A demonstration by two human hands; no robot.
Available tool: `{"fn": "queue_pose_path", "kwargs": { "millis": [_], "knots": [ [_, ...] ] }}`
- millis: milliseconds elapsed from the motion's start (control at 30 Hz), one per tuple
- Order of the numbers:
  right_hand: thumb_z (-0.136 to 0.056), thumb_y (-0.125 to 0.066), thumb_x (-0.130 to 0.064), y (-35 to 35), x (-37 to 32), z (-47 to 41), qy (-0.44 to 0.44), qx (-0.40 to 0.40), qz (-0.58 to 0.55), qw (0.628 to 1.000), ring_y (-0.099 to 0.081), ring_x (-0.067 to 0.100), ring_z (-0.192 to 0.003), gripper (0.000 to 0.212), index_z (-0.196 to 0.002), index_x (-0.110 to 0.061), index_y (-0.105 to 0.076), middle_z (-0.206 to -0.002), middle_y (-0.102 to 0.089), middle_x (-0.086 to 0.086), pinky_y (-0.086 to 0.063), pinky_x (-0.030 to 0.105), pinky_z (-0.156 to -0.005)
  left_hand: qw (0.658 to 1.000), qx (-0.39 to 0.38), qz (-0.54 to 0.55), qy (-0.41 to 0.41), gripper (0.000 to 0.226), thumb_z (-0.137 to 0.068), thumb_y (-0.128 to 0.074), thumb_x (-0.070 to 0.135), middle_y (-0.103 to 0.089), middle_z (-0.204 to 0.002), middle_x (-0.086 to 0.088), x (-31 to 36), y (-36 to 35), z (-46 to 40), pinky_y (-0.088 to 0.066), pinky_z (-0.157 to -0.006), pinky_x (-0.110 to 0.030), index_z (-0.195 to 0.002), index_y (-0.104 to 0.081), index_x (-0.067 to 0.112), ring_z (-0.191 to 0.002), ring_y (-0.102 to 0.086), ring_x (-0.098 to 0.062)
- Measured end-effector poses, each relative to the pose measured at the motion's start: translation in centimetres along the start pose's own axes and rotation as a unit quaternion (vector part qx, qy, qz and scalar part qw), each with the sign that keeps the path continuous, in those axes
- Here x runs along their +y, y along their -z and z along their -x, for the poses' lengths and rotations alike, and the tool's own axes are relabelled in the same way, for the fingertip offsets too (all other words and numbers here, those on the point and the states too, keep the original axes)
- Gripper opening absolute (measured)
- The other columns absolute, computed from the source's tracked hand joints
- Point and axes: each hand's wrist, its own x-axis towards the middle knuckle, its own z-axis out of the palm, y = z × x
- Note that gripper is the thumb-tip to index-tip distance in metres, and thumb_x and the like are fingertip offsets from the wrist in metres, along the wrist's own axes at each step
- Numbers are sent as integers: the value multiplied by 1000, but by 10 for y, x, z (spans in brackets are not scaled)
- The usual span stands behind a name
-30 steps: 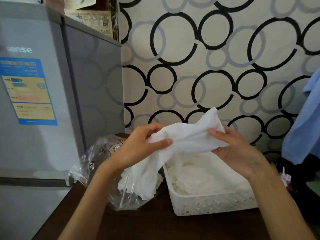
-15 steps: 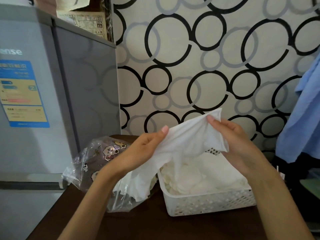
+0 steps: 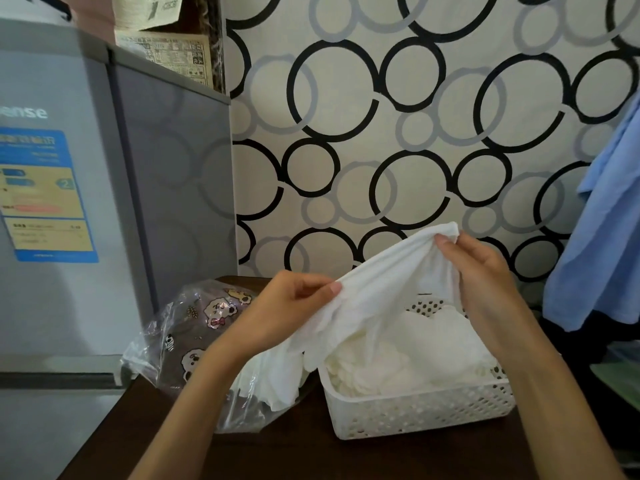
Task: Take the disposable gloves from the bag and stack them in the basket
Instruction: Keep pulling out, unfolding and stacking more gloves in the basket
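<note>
**Thin white glove stretched between two hands over the basket**

A disposable glove (image 3: 391, 282), thin, white and faintly crinkled, is held taut just right of the frame's centre, sloping up from lower left to upper right. Its lower part hangs in soft folds and trails down to the left, over the mouth of the bag (image 3: 194, 341). The film is translucent enough to look milky rather than solid.

The left hand (image 3: 280, 313), at centre, pinches the glove's lower edge between curled fingers and thumb. The right hand (image 3: 478, 271), higher and to the right, grips the upper corner with its fingertips, the fingers bent round the film.

Directly beneath, in the lower right of centre, sits the basket (image 3: 422, 414), a white rectangular plastic tray with perforated walls. A loose pile of gloves (image 3: 398, 358) fills it, rumpled and white.

Just left of the basket lies the bag, clear crinkly plastic printed with cartoon sheep, with more white film showing inside. Both rest on a dark brown table (image 3: 294, 455).

A grey fridge (image 3: 104, 202) with a blue and yellow label fills the left side. Wallpaper (image 3: 398, 116) with black and grey rings covers the back. A light blue cloth (image 3: 602, 237) hangs at the right edge.
</note>
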Motion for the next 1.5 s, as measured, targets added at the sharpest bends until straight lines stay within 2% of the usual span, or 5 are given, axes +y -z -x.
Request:
{"fn": "queue_pose_path", "kwargs": {
  "millis": [533,733,967,1200,1500],
  "knots": [
    [-90,-55,-35,-8,-14,13,212,-6,172,962,-50,-3,-61,19,-79,-22,-63,-66,-59,-16,-37,6,-55,991,-132,25,-29,38,-79,-77,27,-71,-107,-4,10,4,7,-55,-89,-36,-115,-65,25,-100,-68,-21],
    [-86,-66,-36,-9,-9,15,202,35,152,967,-56,4,-63,24,-75,-15,-71,-69,-66,-1,-39,10,-58,998,-46,-8,-34,69,-85,-53,64,-54,-80,-39,6,25,13,-37,-63,-44,-87,-66,-5,-60,-49,-48],
    [-78,-71,-37,-9,-19,19,189,20,127,974,-41,3,-51,31,-62,-12,-62,-48,-47,-12,-32,10,-51,984,138,-98,-59,38,-92,-42,43,-74,-90,9,13,40,18,-55,-84,-27,-86,-71,18,-85,-70,-6],
    [-70,-71,-46,-15,-34,21,196,-60,149,967,-52,5,-59,30,-66,-16,-69,-60,-61,0,-38,14,-56,996,-59,-13,-58,54,-83,-60,55,-62,-124,16,12,-15,4,-49,-99,-28,-132,-48,35,-115,-59,-3],
    [-81,-68,-35,-18,-53,30,161,-38,70,984,-48,9,-55,32,-65,-8,-65,-57,-57,5,-37,20,-53,996,-28,6,-80,49,-73,-63,66,-71,-86,-7,34,36,28,-57,-77,-29,-83,-75,19,-82,-70,-24]
  ]
}}
